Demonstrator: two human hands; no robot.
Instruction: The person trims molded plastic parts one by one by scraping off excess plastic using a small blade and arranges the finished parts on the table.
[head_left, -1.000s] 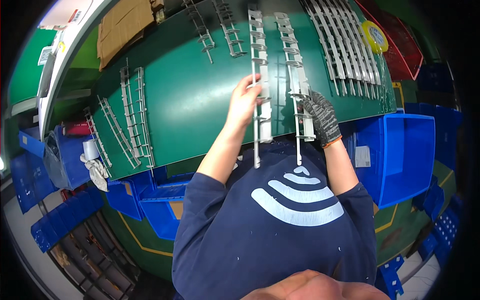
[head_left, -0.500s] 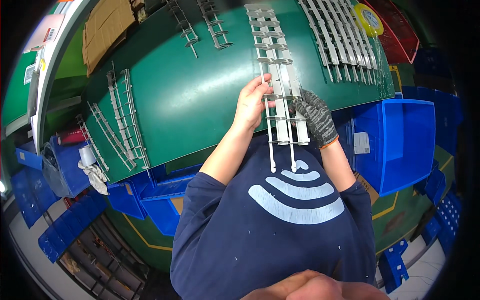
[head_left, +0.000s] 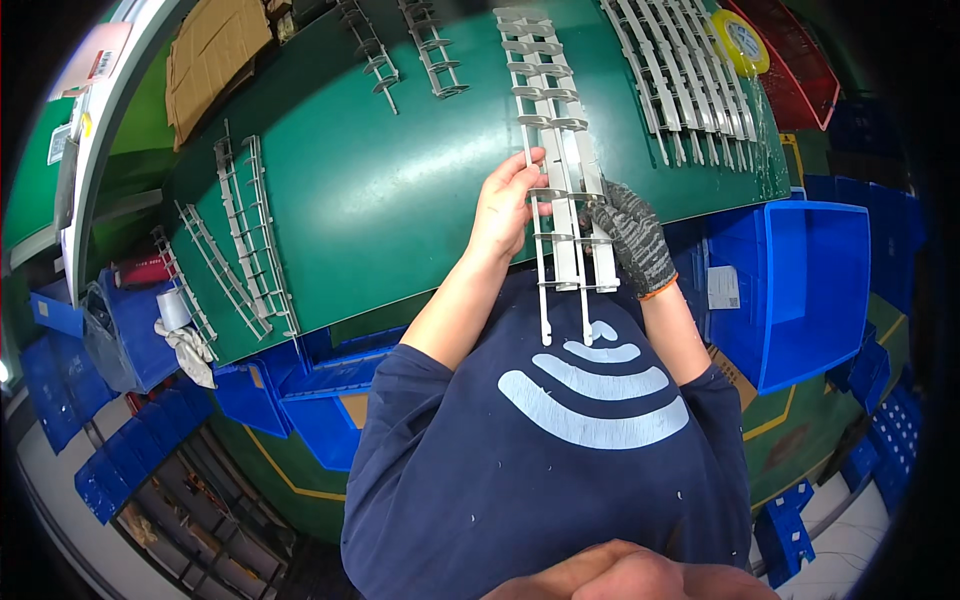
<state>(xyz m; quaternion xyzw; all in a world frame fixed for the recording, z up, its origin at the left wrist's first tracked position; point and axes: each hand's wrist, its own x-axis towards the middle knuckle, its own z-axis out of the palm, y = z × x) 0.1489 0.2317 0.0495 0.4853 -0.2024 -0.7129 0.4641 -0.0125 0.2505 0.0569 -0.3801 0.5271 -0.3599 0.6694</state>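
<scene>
Two long grey slatted rails with rounded cross fins lie side by side, their near ends jutting past the table edge over my shirt. My bare left hand grips the left rail, thumb on top and fingertips curling between its bars. On the other side, my right hand, in a dark grey knitted glove with an orange cuff, closes round the right rail's outer edge. Some of the gloved fingertips are hidden by the rail. Both rails look level with each other, with their far ends at the back of the green table.
Several similar rails lie in a row at the back right, beside a yellow tape roll. More thin racks lie at the left. A blue bin stands off the right edge; cardboard sits back left.
Hardly anything differs. Both hands keep their hold on the rails, and the view has shifted very slightly.
</scene>
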